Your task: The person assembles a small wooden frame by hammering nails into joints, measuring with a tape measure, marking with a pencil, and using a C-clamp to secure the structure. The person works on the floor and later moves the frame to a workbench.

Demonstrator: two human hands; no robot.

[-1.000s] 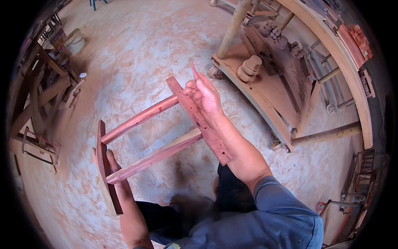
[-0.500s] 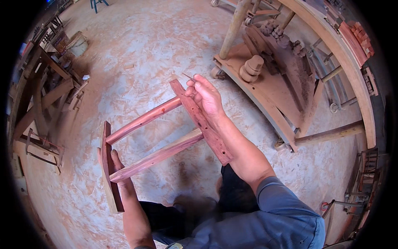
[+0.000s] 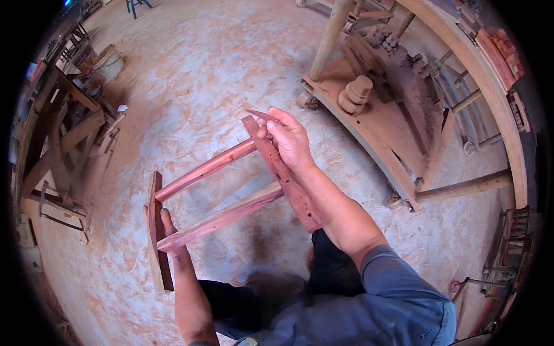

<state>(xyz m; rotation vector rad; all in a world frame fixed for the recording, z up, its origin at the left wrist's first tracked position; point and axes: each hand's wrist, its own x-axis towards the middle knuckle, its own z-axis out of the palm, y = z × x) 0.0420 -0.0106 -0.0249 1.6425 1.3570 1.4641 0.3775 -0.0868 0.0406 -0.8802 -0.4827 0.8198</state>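
Note:
A reddish wooden frame point(image 3: 225, 219) of two end pieces joined by two rails is held up above the floor. Dark holes dot its right end piece point(image 3: 288, 180). My left hand point(image 3: 167, 233) is closed around the left end piece point(image 3: 156, 222), with the thumb on its inner side and the other fingers mostly hidden behind. My right hand point(image 3: 288, 135) pinches a thin, pointed sliver of wood point(image 3: 258, 113) between thumb and fingers, just over the top of the right end piece. My right wrist and forearm lie close along that piece's outer side.
At right stands a wheeled wooden rack point(image 3: 369, 138) carrying dusty turned wooden blocks point(image 3: 355, 95) and boards. A bucket point(image 3: 108, 62) stands at far left beside a workbench point(image 3: 63, 144) with timber. A bow saw point(image 3: 60, 207) leans below it. Dust covers the floor point(image 3: 202, 75).
The frame has shifted slightly right. My right hand has moved a little right and down, and the sliver now shows more broadly, pointing left over the end piece.

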